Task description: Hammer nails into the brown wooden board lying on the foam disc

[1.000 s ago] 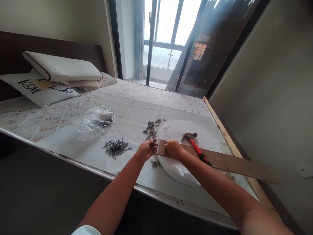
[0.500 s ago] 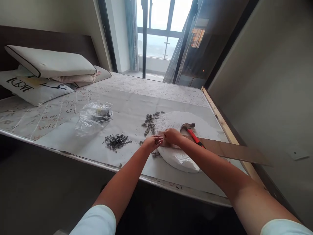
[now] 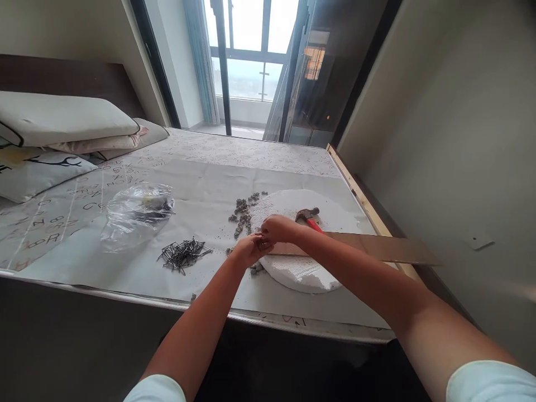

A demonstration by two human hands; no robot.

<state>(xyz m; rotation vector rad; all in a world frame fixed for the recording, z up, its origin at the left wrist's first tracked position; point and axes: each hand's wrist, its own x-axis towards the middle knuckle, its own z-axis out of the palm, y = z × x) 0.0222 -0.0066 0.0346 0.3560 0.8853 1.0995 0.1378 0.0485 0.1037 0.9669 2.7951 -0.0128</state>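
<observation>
My left hand (image 3: 248, 250) and my right hand (image 3: 280, 229) meet over the left end of a long brown board (image 3: 372, 247). The fingers of both are curled in close together; whatever they pinch is too small and hidden to make out. Beneath the board lies a round white foam slab (image 3: 288, 273) with a chipped front edge. A claw hammer (image 3: 309, 214) with a red handle rests just beyond my right wrist, partly covered by my forearm. To the left, a loose pile of nails (image 3: 184, 254) sits apart from my hands.
Grey crumbly lumps (image 3: 240, 213) are scattered along the slab's left side. Farther left lies a clear plastic bag (image 3: 125, 215) with dark contents. Pillows (image 3: 67, 120) are stacked on the mattress (image 3: 201, 146). A wooden rail (image 3: 355, 190) runs along its right edge, under the board.
The view has turned slightly right, so the scene sits farther left. My left fingers have curled in and now touch my right hand at the board's end.
</observation>
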